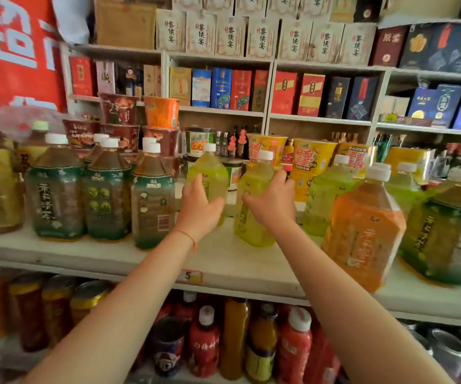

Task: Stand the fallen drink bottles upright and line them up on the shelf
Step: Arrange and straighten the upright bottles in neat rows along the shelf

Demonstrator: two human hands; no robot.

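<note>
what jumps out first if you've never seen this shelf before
Two bare arms reach in from below: the left hand holds one upright yellow-green bottle at mid-shelf, and the right hand holds its twin beside it. A big orange bottle stands near the front edge on the right, and a red banner fills the upper left.

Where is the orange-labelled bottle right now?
In the head view, the orange-labelled bottle stands upright right of centre at the shelf front, just right of the right hand.

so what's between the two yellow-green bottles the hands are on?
Head view: a white-lidded jar stands behind the gap; bare shelf in front. Left hand and right hand each hold a yellow-green bottle.
</note>
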